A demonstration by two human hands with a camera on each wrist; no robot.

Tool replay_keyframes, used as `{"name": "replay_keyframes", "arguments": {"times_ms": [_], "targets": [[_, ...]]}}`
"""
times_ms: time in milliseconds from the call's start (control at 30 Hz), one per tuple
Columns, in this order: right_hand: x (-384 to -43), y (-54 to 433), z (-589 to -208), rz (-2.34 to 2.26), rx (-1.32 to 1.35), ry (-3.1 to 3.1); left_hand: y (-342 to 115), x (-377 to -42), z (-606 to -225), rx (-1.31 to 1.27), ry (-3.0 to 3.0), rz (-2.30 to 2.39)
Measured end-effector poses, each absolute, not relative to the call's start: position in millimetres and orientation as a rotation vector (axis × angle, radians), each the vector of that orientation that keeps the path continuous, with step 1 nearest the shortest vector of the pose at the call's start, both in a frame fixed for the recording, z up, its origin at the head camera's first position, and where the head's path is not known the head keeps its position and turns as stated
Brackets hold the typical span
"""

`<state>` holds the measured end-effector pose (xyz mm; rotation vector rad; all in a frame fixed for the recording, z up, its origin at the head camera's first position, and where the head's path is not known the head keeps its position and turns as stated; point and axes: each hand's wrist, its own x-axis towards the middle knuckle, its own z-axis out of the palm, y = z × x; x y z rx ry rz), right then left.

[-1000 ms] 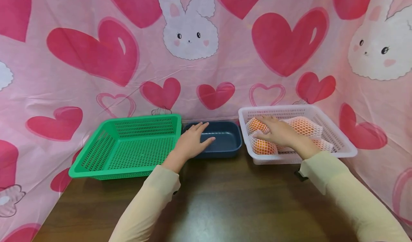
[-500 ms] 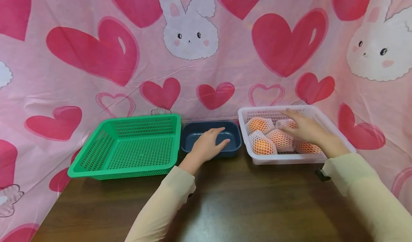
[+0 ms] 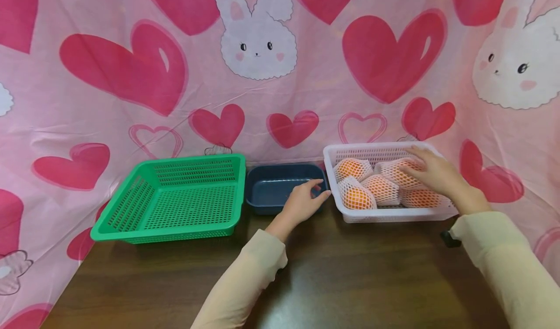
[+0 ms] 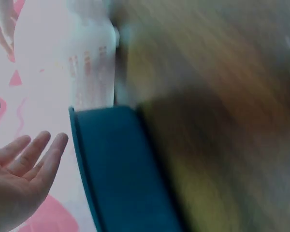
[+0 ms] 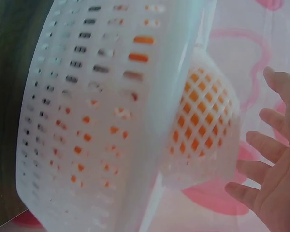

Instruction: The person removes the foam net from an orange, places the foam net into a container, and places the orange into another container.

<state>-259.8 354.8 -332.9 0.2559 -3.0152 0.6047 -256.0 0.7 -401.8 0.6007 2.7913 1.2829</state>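
My left hand (image 3: 302, 203) is over the right end of a dark blue plastic dish (image 3: 268, 206), its thumb and fingers apart and holding nothing. In the left wrist view, its fingers (image 4: 36, 164) are outstretched beside the dish wall. Several orange round fruits (image 3: 359, 198) in white foam nets lie in a white perforated basket (image 3: 393, 215). Above the right part of that basket hovers my right hand (image 3: 437, 173), fingers spread, partly covering the netted fruit nearest it. The right wrist view shows a netted fruit (image 5: 203, 118) standing above the basket rim, with the fingertips close to it.
A green perforated basket (image 3: 168, 233) stands at the left, beside the dish. All three containers sit in a row at the back of a dark wooden table (image 3: 350, 270), against a pink cloth (image 3: 315, 86) printed with hearts and rabbits.
My left hand has moved right across the blue dish toward the white basket. My right hand has moved right over the basket, uncovering more of the netted fruits. Both remain without anything in them.
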Motion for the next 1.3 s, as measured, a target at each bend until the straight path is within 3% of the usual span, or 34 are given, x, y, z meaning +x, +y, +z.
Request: {"name": "replay_keyframes", "arguments": {"times_ms": [433, 733, 1300], "targets": [[-265, 369, -339, 0.703, 0.153, -3.116, 28, -246, -411, 0.276, 2.333, 1.814], [-272, 367, -349, 0.743, 0.224, -3.108, 42, -241, -412, 0.091, 2.001, 2.115], [-282, 369, -361, 0.718, 0.327, -3.112, 55, -238, -411, -0.067, 1.778, 2.237]]}}
